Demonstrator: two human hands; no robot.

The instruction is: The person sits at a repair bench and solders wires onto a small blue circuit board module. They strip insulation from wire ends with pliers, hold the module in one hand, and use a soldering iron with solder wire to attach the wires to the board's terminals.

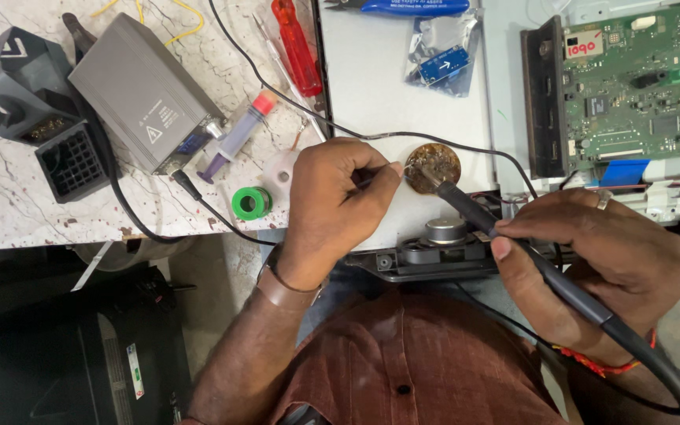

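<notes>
Partly, the scene is hiding things: whatever the left hand (332, 208) is pinching is lying too thin and covered between its fingertips (393, 170) to make out, and the soldering iron's (545, 271) cable is running off behind the right hand (592, 264) toward the frame's lower corner. Both hands' fingers are closing tight, the right ones wrapping pen-like around the iron's dark handle, the left ones pressing together. Just beyond the left fingertips, the iron's tip is resting on a round brown tin (433, 166). Farther left of those fingers, a green solder spool (251, 203) is standing beside a grey box (143, 90).
</notes>
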